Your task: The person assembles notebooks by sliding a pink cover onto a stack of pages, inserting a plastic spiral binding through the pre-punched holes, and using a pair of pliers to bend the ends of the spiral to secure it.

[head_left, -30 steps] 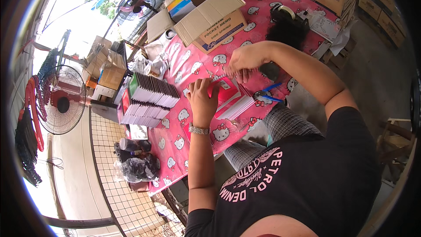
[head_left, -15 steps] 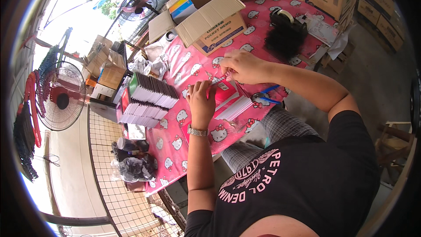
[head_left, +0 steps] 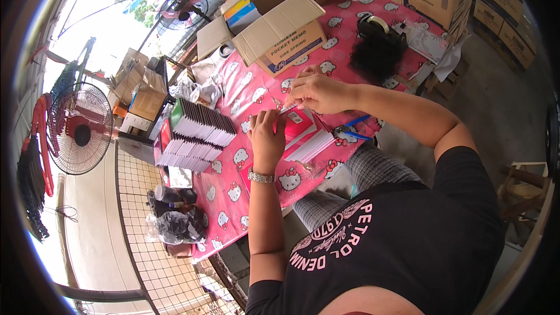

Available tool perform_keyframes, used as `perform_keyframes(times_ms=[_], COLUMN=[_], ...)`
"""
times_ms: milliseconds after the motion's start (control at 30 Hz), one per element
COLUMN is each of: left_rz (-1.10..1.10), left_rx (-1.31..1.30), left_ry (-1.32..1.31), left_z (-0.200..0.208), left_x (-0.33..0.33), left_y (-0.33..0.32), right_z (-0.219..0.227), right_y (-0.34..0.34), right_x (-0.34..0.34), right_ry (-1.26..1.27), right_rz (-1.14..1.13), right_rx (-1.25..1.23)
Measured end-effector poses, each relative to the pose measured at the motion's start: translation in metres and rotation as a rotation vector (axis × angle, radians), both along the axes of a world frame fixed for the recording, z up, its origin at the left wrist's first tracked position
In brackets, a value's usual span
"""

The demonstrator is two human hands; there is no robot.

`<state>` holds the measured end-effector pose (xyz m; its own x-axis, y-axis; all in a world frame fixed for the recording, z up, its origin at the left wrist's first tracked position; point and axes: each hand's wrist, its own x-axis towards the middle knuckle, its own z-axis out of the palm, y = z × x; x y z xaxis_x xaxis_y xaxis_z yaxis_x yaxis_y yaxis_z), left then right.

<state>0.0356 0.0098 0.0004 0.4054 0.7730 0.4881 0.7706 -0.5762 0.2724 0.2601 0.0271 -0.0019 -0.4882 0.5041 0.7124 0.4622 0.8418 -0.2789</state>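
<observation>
A red-covered notebook [head_left: 296, 121] lies at the table's near side, over a pile of notebooks [head_left: 313, 147] with white page edges facing me. My left hand [head_left: 267, 133] is closed at the notebook's left end, fingers bent over its far edge. Above that same edge, my right hand [head_left: 318, 93] is held in a pinch with the fingertips together. A thin pale strip shows between the hands along the edge; what the right fingers hold is too small to make out. Just right of the pile lie two slim blue pieces [head_left: 357, 121].
Stacks of notebooks [head_left: 201, 131] stand at the left on the pink patterned tablecloth [head_left: 242, 189]. An open carton [head_left: 294, 46] sits at the back, a tape dispenser [head_left: 376, 23] and black fluffy bundle [head_left: 378, 58] to its right. Dark plastic bags [head_left: 181, 221] lie by the left edge.
My right hand has shifted slightly left and down, nearer to my left hand, along the notebook's far edge. The left hand stays nearly in place.
</observation>
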Motion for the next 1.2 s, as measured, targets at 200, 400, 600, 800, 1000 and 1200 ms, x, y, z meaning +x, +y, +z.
perform_keyframes(times_ms=[200,400,600,800,1000,1200], left_rz=[0.056,0.129,0.065,0.083,-0.022,-0.049], left_rx=[0.029,0.161,-0.214,-0.269,-0.197,-0.159], left_ry=[0.002,0.138,-0.108,0.018,0.022,0.104], left_z=[-0.006,-0.015,-0.01,0.002,0.0,-0.002], left_x=[0.001,0.025,0.011,0.012,-0.006,-0.013], left_y=[-0.002,-0.011,-0.009,-0.015,-0.019,-0.004], right_z=[0.006,0.0,0.03,-0.101,-0.186,-0.177], right_y=[0.003,0.028,0.008,0.09,0.042,0.017], right_x=[0.002,0.013,0.004,0.055,0.074,0.06], right_ry=[0.126,-0.056,-0.136,-0.405,-0.47,-0.266], right_rz=[0.142,0.222,0.152,-0.077,-0.521,-0.606], right_rx=[-0.379,-0.531,-0.632,-0.768,-0.784,-0.669])
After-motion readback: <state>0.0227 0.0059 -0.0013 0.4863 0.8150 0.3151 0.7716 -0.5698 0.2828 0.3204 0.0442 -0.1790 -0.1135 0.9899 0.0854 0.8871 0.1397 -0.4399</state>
